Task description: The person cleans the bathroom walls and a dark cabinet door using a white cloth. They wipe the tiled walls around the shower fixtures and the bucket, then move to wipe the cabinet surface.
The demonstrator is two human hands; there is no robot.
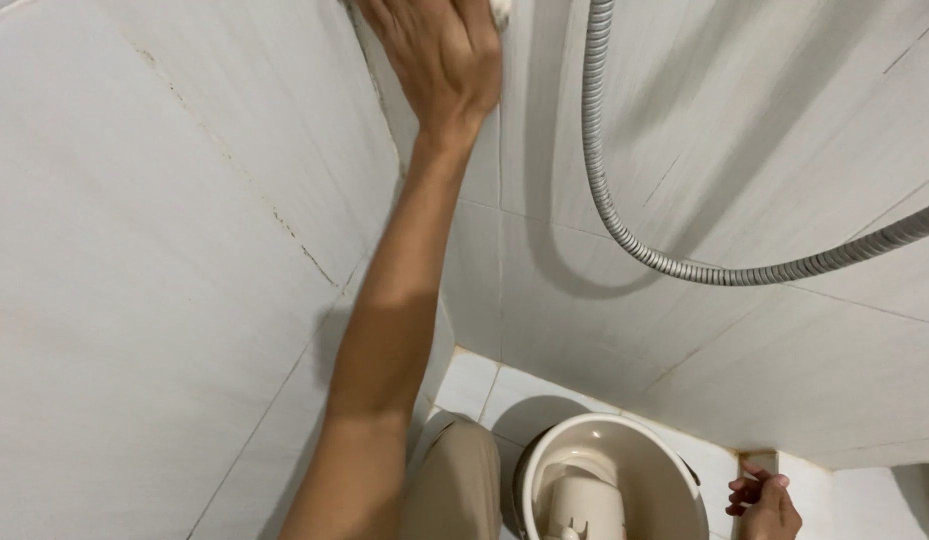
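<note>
My left hand (440, 50) reaches up along the corner where two white tiled walls (165, 250) meet. It presses flat on the tile, with a small white cloth or pad (500, 12) showing under its fingers at the frame's top edge. My fingertips are cut off by the frame. My right hand (765, 505) is low at the bottom right, fingers curled with nothing visible in them, just right of a cream bucket (645, 450).
A ribbed metal shower hose (625, 235) hangs in a loop across the right wall. The bucket stands on the white tiled floor (485, 385) and holds a pale scoop (585, 500). My knee in beige trousers (455, 480) is beside it.
</note>
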